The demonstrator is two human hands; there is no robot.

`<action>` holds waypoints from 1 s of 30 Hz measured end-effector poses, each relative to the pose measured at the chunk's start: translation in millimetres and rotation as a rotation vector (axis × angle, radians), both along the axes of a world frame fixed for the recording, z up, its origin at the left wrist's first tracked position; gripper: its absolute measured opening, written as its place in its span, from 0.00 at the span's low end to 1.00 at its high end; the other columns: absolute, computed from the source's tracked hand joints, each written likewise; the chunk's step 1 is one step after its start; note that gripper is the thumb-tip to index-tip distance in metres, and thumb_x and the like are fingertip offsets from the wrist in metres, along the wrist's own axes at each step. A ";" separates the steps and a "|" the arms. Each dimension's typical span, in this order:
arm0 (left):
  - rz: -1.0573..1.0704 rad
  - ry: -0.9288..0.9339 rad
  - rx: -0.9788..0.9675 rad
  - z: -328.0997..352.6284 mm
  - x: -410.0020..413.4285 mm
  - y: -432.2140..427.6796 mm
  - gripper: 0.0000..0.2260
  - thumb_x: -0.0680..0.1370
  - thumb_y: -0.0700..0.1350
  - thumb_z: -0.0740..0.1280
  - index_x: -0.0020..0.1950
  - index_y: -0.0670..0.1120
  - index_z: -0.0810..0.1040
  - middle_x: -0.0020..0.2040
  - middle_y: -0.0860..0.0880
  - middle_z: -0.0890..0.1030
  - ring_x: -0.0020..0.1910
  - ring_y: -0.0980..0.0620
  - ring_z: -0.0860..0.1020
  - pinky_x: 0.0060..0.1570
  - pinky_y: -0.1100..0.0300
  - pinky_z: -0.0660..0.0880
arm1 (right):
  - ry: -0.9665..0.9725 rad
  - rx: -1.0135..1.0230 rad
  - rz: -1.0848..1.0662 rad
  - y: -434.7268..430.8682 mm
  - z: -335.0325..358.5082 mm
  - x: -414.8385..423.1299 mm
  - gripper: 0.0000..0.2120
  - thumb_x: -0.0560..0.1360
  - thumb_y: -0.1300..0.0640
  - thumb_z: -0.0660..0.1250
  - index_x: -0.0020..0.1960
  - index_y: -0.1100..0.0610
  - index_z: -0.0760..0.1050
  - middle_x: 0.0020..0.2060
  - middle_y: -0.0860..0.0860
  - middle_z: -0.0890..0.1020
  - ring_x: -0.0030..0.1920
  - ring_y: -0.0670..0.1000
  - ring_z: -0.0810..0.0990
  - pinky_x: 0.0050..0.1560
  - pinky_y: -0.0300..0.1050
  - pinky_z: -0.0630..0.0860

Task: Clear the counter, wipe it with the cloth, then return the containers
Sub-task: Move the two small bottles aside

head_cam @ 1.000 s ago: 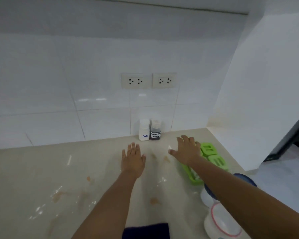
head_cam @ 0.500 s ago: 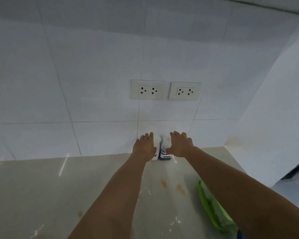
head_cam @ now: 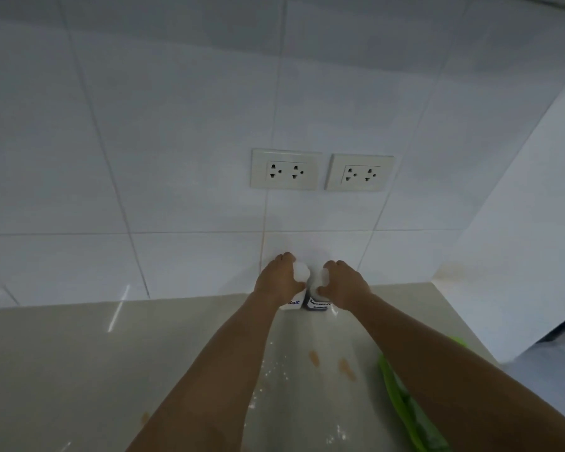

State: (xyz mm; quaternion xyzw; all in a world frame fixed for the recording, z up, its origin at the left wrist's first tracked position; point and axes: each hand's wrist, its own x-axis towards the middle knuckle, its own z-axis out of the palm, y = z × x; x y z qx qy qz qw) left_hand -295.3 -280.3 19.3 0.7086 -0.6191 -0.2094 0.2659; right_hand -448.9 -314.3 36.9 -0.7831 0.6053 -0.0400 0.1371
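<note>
Two small containers stand side by side on the beige counter (head_cam: 62, 370) against the tiled wall. My left hand (head_cam: 279, 282) is wrapped around the white salt container (head_cam: 296, 303), whose white cap shows above my thumb. My right hand (head_cam: 344, 283) is closed on the dark seasoning container (head_cam: 318, 305) with its white cap. Both containers still touch the counter. Orange-brown stains (head_cam: 313, 357) and white powder specks (head_cam: 274, 373) mark the counter between my forearms. The cloth is out of view.
A green plastic tray (head_cam: 402, 396) lies on the counter under my right forearm, partly hidden. Two double wall sockets (head_cam: 286, 169) sit above the containers. A white side wall (head_cam: 519, 256) ends the counter on the right.
Both hands reached forward from the middle of the counter to the back wall and closed around the two containers. The view tilted up toward the wall.
</note>
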 end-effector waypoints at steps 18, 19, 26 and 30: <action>-0.026 -0.011 0.065 54.3 -78.7 176.0 0.29 0.71 0.50 0.72 0.69 0.44 0.69 0.65 0.45 0.73 0.63 0.46 0.73 0.61 0.55 0.70 | 0.015 -0.013 0.049 184.6 77.8 -125.4 0.21 0.68 0.44 0.72 0.51 0.59 0.76 0.49 0.54 0.80 0.50 0.55 0.79 0.44 0.44 0.71; -0.026 -0.004 0.070 52.7 -85.1 187.2 0.29 0.70 0.50 0.72 0.69 0.44 0.69 0.65 0.45 0.73 0.63 0.46 0.73 0.61 0.55 0.70 | 0.037 -0.008 0.054 197.0 76.6 -134.9 0.21 0.68 0.44 0.72 0.51 0.60 0.77 0.49 0.54 0.81 0.49 0.55 0.79 0.42 0.43 0.70; -0.032 0.025 0.096 36.0 -137.5 252.0 0.28 0.70 0.51 0.73 0.67 0.45 0.71 0.64 0.46 0.74 0.61 0.46 0.73 0.59 0.56 0.70 | 0.121 0.056 0.073 253.8 49.0 -188.0 0.16 0.68 0.46 0.71 0.42 0.58 0.73 0.39 0.53 0.77 0.39 0.53 0.75 0.31 0.43 0.66; -0.029 0.062 0.095 25.0 -165.4 274.3 0.27 0.71 0.50 0.73 0.67 0.45 0.71 0.64 0.46 0.74 0.61 0.46 0.73 0.61 0.54 0.71 | 0.142 0.064 0.098 266.4 41.6 -205.3 0.14 0.69 0.47 0.69 0.41 0.58 0.73 0.38 0.54 0.78 0.40 0.55 0.78 0.28 0.42 0.64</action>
